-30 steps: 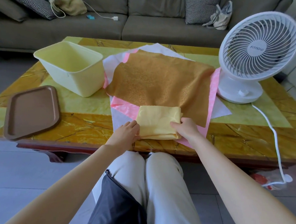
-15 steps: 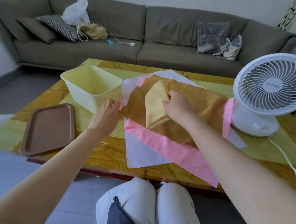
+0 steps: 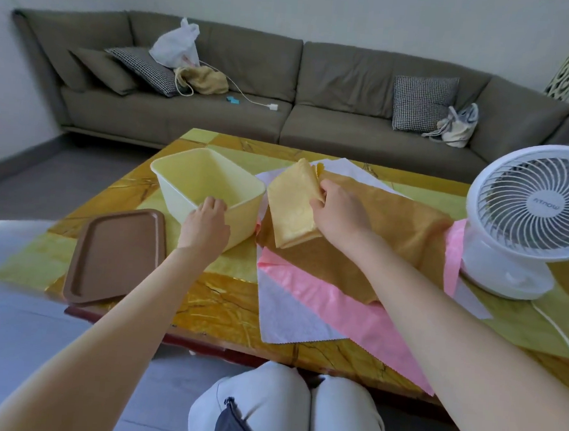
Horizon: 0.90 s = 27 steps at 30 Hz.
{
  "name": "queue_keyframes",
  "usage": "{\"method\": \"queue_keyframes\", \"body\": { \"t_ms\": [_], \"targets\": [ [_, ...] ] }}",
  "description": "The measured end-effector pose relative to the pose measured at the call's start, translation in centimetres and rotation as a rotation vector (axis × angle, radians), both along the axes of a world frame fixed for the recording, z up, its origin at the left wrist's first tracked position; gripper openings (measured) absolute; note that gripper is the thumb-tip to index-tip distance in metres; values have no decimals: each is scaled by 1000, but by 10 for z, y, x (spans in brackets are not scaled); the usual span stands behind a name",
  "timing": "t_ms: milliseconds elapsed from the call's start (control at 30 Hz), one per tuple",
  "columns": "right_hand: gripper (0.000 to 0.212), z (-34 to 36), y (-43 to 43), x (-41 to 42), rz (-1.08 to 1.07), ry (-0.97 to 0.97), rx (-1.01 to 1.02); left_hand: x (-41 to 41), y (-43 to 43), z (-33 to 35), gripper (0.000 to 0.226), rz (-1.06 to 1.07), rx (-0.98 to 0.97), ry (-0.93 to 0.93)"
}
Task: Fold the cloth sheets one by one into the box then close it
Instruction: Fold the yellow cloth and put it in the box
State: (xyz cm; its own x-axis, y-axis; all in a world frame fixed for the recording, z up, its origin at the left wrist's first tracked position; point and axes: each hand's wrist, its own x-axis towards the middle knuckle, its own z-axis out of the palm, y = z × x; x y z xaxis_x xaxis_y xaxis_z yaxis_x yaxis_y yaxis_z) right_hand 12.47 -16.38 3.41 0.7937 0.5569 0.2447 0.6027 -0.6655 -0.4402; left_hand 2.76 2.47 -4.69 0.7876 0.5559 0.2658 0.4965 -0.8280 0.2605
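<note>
My right hand (image 3: 338, 215) grips a folded pale yellow cloth (image 3: 292, 209), lifted off the table and tilted, just right of the pale yellow box (image 3: 179, 172). The box stands open and looks bare inside. My left hand (image 3: 206, 225) rests on the box's near rim, fingers curled over the edge. Flat on the table lie an orange-brown cloth (image 3: 405, 229), a pink cloth (image 3: 347, 305) under it and a white cloth (image 3: 290, 319) at the bottom. The brown lid (image 3: 114, 255) lies flat to the left of the box.
A white desk fan (image 3: 529, 220) stands at the table's right, its cord (image 3: 559, 332) trailing over the near right edge. The yellow marbled table (image 3: 205, 297) ends just before my knees. A grey sofa (image 3: 317, 94) with cushions and bags runs behind.
The folded yellow cloth went from the table's near edge up and left toward the box in my right hand. My left hand left the cloth and reached the box rim. The camera tilted up.
</note>
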Motion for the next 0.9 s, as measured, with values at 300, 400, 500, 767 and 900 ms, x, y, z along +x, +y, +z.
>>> {"method": "queue_keyframes", "body": {
  "t_ms": [300, 400, 500, 767, 900],
  "targets": [
    [13, 46, 22, -33, 60, -148, 147, -38, -21, 2, 20, -70, 42, -39],
    [13, 53, 35, -44, 53, -130, 195, -50, -28, 5, 19, -103, -5, -47],
    [10, 47, 55, -47, 37, -35, 256, -61, -32, 7, 20, -161, -32, -44],
    [22, -30, 101, -57, -67, 740, 365, -80, -23, 3, 24, -203, -41, -105],
    [35, -46, 113, -54, -131, 877, 486, -82, -15, 1, 24, -223, -75, -110]
  ]
}}
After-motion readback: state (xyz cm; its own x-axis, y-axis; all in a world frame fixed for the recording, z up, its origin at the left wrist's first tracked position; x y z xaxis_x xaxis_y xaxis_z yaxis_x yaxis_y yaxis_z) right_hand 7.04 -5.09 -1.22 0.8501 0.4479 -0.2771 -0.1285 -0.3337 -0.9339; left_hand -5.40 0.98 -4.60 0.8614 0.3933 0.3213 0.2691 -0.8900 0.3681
